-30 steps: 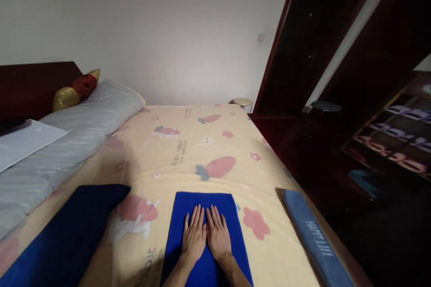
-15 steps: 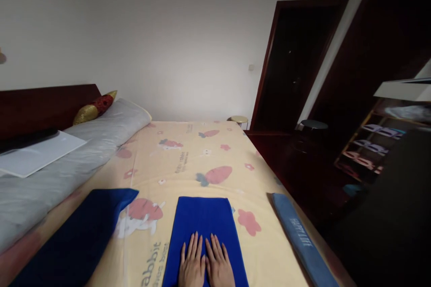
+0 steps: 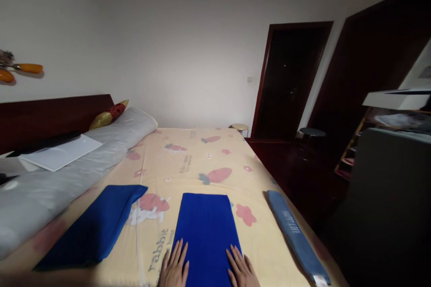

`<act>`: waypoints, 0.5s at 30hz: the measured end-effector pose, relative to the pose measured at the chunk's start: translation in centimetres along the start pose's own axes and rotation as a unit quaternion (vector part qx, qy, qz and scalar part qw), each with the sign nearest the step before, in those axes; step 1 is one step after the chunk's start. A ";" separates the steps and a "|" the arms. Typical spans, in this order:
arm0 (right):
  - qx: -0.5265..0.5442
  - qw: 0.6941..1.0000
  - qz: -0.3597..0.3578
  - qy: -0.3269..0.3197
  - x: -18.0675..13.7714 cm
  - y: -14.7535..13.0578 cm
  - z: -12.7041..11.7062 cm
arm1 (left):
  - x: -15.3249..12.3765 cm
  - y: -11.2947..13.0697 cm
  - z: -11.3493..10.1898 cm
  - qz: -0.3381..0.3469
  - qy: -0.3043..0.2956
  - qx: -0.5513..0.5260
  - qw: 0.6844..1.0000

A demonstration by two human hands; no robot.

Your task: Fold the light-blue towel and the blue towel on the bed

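Note:
A bright blue cloth [image 3: 207,228] lies flat on the bed, its near end cut off by the bottom of the picture. My left hand [image 3: 175,264] rests open across the cloth's left edge, fingers pointing forward. Over the right edge lies my right hand [image 3: 241,267], also open with its fingers apart. Neither hand grips anything. To the left is a darker blue cloth [image 3: 90,228], partly in shadow. A folded grey-blue cloth [image 3: 292,233] with white lettering lies along the bed's right side.
The bed has a yellow printed sheet [image 3: 188,175]. A grey pillow or roll [image 3: 117,139] runs along the headboard [image 3: 50,114], bearing a white flat item [image 3: 62,152] and a red-gold cushion [image 3: 111,114]. Two stools [image 3: 312,132] stand near the door [image 3: 292,85]; a dark panel [image 3: 387,206] is at right.
My hands have moved apart, from side by side at the cloth's middle out to its left and right edges. The camera view has tilted up and shifted slightly.

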State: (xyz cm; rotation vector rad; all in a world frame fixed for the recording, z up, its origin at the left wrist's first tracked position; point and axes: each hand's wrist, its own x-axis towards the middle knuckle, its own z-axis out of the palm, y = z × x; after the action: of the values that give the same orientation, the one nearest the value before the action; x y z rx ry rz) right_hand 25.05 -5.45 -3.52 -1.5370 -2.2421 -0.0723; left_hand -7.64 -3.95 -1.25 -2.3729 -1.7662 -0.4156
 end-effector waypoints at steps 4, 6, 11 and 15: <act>-0.015 0.999 0.037 0.014 -0.2 0.0 0.8 | -0.4 -0.4 0.1 -0.021 -0.007 -0.007 1.000; -0.027 0.998 0.050 0.036 0.4 -0.9 1.1 | -0.2 0.1 0.1 -0.041 -0.003 -0.006 0.999; -0.019 0.995 -0.025 0.091 2.6 -4.8 2.6 | 0.3 3.0 2.0 0.019 0.019 -0.023 0.999; -0.022 0.992 -0.096 0.083 3.0 -7.0 5.2 | -0.2 4.5 5.6 0.044 0.023 -0.014 0.999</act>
State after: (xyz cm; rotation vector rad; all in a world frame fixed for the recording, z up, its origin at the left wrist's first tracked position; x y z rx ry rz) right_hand 16.19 -4.15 -5.83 -1.2828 -2.2601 -0.2968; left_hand -2.68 -3.90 -6.41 -2.4285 -1.6410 -0.4824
